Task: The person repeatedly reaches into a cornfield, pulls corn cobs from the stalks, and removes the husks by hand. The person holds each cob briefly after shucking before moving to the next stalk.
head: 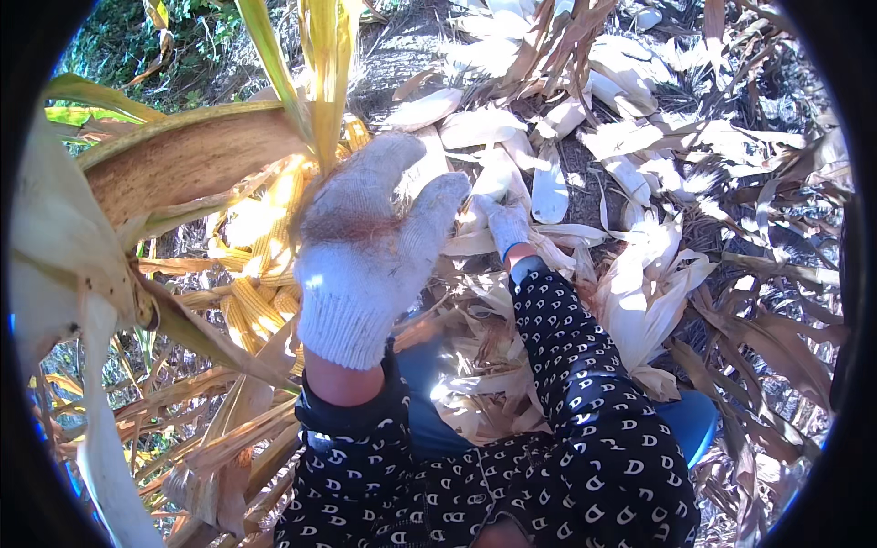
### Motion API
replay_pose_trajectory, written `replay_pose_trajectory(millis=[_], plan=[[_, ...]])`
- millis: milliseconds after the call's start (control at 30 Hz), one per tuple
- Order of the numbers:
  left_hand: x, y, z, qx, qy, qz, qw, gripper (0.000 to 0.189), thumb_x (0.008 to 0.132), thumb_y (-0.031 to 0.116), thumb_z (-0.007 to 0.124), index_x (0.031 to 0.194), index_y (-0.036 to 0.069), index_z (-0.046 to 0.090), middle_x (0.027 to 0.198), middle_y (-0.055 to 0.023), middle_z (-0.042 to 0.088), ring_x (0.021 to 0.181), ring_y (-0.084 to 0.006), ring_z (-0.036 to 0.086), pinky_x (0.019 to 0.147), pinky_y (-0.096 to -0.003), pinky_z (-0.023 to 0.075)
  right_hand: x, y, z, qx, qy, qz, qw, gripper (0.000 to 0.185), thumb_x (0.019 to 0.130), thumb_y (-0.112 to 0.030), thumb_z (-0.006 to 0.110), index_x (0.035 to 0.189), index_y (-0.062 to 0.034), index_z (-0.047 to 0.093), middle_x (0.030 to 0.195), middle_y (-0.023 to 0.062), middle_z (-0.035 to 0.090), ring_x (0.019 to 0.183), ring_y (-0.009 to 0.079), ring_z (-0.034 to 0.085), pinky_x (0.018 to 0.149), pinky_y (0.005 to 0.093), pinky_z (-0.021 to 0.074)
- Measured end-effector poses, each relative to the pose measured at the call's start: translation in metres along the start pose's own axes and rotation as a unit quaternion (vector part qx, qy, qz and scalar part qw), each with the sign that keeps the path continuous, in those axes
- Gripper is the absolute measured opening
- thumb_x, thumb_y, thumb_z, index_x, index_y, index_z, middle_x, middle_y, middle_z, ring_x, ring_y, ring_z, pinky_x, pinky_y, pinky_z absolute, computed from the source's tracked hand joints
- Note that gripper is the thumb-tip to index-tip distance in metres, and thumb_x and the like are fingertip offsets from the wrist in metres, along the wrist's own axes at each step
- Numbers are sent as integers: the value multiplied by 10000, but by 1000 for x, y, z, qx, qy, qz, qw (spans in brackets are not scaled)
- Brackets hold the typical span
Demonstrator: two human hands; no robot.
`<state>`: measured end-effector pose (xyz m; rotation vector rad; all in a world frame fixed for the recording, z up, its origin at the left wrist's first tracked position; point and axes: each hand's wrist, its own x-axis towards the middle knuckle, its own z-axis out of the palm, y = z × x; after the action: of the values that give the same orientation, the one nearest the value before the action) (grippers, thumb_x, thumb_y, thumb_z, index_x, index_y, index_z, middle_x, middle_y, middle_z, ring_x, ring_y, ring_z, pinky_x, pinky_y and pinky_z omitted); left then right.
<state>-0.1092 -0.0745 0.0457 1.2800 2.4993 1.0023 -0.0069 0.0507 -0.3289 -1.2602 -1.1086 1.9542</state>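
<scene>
My left hand (370, 240), in a white knit glove with brown corn silk stuck to it, is raised at the centre left, thumb and fingers apart, nothing held. Past its wrist, bare yellow corn ears (264, 240) lie in a heap on the left. Farther off, my right hand (503, 218), also gloved, reaches down to a corn ear in its pale husk (495, 175). Its fingertips are at the husk, but whether they grip it cannot be made out. More husk-covered ears (549, 185) lie around that hand.
Long dry corn leaves (199, 151) and upright green-yellow leaves (329, 75) stand close on the left. Loose husks (644, 294) lie to the right of my right arm and between my legs. More ears in husks (620, 89) lie on the ground at the upper right.
</scene>
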Motion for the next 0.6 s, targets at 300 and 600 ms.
replay_pose_trajectory(millis=[300, 600], plan=[[-17, 5, 55, -325, -55, -25, 944, 426, 978, 372, 622, 1157, -12, 666, 994, -77, 690, 896, -130, 633, 791, -269, 507, -98, -266, -25, 7, -46, -307, 951, 647, 745, -37, 817, 1318, -46, 516, 1199, 89, 629, 1063, 176, 637, 928, 303, 531], [-26, 53, 73, -870, -233, -198, 386, 488, 976, 311, 601, 1358, 20, 514, 1178, -185, 664, 978, -283, 698, 796, -397, 617, -243, -362, -53, -260, -149, -397, 868, 591, 816, -80, 746, 1370, -135, 547, 1214, 87, 630, 955, 242, 655, 823, 307, 548]])
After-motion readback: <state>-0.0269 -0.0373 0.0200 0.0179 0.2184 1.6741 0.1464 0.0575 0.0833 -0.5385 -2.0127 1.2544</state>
